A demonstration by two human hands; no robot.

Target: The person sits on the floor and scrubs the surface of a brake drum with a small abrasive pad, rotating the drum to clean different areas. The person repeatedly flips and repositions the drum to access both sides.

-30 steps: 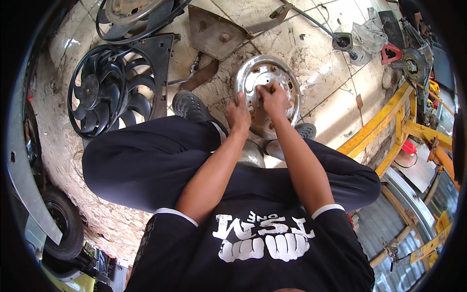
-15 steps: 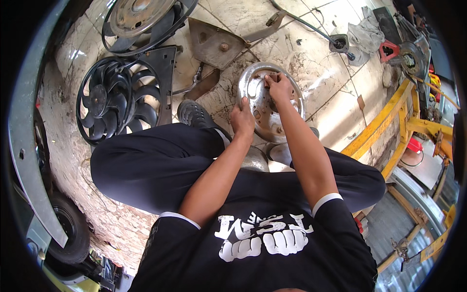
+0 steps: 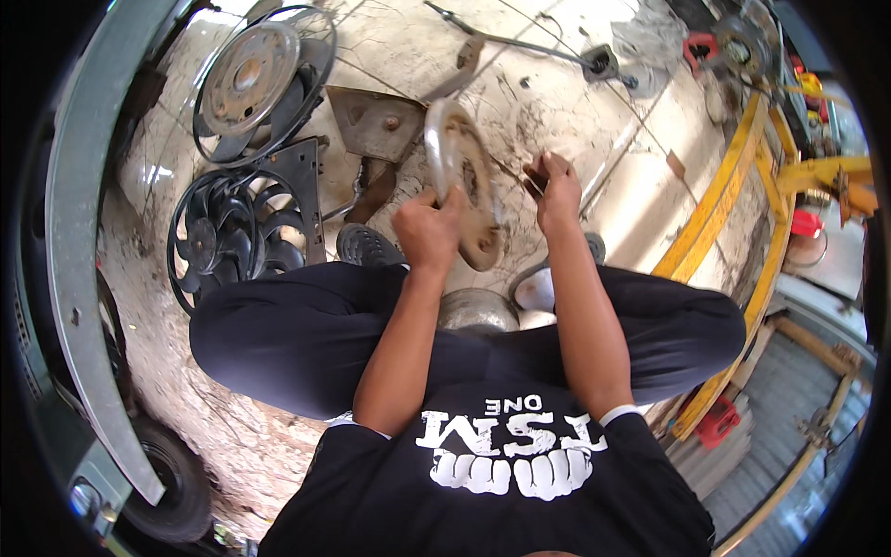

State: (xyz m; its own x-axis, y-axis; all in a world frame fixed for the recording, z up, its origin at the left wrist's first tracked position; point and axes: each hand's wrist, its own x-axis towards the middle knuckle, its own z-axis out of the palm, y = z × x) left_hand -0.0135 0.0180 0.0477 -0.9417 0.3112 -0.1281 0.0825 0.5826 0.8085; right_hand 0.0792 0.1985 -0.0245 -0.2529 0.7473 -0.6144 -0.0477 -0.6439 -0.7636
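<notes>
Head view: the left hand (image 3: 425,230) is clenched on the lower rim of a round metal hubcap (image 3: 461,181), tipped on edge above the floor. The right hand (image 3: 555,192), just right of it, pinches a small dark object (image 3: 535,174). The hubcap looks stiff, light and dirty; its rim seems the best hold.

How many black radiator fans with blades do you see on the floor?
1: the black fan lies on the floor, on the person's left, below a round metal disc. The left hand holds a wheel cover. Others may be hidden.
</notes>
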